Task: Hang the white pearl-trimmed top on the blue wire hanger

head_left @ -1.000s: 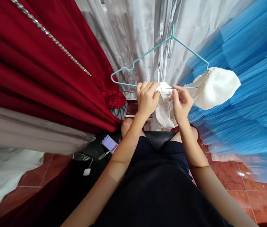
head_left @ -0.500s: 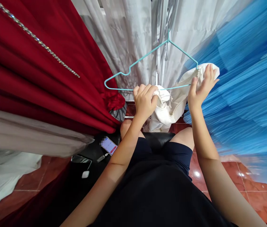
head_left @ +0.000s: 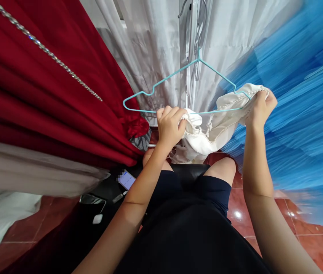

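A light-blue clothes hanger (head_left: 175, 72) spans the middle of the head view, its hook upward. On its right side hangs a white garment (head_left: 204, 142) with pearl-like beading along its edges; its lower part drops behind my knees. My left hand (head_left: 171, 123) is closed around the hanger's bottom bar and a bunched part of the garment. At the hanger's right end, my right hand (head_left: 261, 106) is closed on the garment's beaded edge, drawn out past the hanger's tip. Its fingertips are partly hidden by cloth.
Red fabric (head_left: 50, 76) with a rhinestone strip fills the left. Blue tulle (head_left: 301, 125) hangs at the right, white cloth (head_left: 161, 49) behind. A phone (head_left: 126, 180) and a white charger (head_left: 97, 219) lie on a black surface at my left. The floor has red tiles (head_left: 315, 247).
My right hand has gone from the middle of the bottom bar to the hanger's right end and gripped the garment there. The hanger has shifted slightly left and down with my left hand.
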`<state>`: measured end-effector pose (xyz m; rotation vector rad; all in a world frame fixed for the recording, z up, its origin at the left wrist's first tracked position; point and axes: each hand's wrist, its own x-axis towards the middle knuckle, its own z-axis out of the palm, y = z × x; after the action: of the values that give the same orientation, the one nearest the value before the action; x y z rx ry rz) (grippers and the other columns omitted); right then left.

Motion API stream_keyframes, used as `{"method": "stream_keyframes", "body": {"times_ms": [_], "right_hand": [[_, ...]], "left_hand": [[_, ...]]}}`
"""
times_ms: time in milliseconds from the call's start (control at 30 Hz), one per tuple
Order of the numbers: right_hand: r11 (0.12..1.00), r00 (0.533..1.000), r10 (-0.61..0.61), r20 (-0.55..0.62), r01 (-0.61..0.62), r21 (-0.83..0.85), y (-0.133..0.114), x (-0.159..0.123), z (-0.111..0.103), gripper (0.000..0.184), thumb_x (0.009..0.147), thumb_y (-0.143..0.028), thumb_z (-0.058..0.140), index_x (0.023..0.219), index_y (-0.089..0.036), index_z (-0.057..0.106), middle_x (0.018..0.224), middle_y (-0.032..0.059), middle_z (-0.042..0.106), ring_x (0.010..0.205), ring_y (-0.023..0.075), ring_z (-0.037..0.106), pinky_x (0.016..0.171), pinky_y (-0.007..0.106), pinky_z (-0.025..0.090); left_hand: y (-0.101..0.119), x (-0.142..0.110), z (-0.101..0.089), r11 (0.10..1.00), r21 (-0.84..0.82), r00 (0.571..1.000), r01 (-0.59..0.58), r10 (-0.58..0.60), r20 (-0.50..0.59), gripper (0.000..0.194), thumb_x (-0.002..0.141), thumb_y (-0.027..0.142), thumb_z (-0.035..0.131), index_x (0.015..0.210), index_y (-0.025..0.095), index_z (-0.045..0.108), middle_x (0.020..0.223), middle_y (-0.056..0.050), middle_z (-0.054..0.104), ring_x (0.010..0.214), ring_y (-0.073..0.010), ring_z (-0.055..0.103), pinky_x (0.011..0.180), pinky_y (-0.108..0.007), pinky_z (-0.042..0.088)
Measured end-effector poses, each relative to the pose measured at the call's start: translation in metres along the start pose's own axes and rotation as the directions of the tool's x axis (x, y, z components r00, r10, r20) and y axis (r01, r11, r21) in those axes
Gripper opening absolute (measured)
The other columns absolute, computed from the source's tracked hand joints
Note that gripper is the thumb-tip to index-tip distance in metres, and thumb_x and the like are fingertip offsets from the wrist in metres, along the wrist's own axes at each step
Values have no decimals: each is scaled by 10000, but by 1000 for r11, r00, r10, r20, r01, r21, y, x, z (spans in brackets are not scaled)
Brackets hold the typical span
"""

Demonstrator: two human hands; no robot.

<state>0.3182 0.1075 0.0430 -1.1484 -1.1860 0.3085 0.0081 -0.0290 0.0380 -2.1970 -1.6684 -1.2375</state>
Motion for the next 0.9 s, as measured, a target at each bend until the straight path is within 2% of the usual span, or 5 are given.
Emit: {"method": "stream_keyframes", "body": {"times_ms": [100, 267, 467, 667, 900], "right_hand": [[990, 966, 140, -219, -133, 45, 11, -17, -9, 255, 960, -109, 451, 729, -193, 521, 662, -51, 437, 598, 64, 379, 622, 255, 377], [998, 960, -22, -278, 3, -67, 10, -99, -18, 191, 937, -318, 613, 810, -182, 658, 768, -23, 571, 759, 135, 541, 835, 349, 489], [914, 916, -399, 31, 400, -65, -45, -140, 1, 234, 1037, -384, 568, 1034, -252, 762, 999, 38, 716, 962, 191, 693, 917, 430, 565], [966, 910, -255, 325, 250, 60, -81, -142, 43, 235, 1026, -285, 553, 1048, -258, 786, 1048, 36, 736, 1029, 184, 695, 949, 396, 564], [959, 918, -274, 288, 283, 12, -73, -146, 52, 205, 994, -227, 545, 924, -224, 738, 857, 6, 655, 838, 152, 602, 813, 331, 505]], "left_hand": [[1, 1, -1, 1000, -21, 1000, 15, -14, 25, 192, 923, 171, 552, 967, 264, 714, 894, -52, 713, 940, -300, 604, 995, -499, 406], [4, 1, 0, 996, -68, 996, 60, -55, 68, 175, 941, 171, 563, 971, 267, 706, 922, -51, 703, 988, -312, 603, 1053, -527, 388], [5, 2, 7, 996, -62, 997, 62, -59, 50, 194, 934, 149, 566, 991, 260, 714, 941, -49, 703, 1002, -311, 607, 1063, -521, 401], [0, -2, 9, 996, -72, 997, 57, -53, 57, 205, 943, 155, 559, 1033, 266, 706, 1012, -52, 727, 1054, -312, 623, 1116, -541, 415], [-13, -18, -1, 957, -262, 989, -123, 96, -114, 442, 831, 102, 622, 1234, 278, 668, 1325, -48, 697, 1285, -269, 634, 1294, -534, 352]]}}
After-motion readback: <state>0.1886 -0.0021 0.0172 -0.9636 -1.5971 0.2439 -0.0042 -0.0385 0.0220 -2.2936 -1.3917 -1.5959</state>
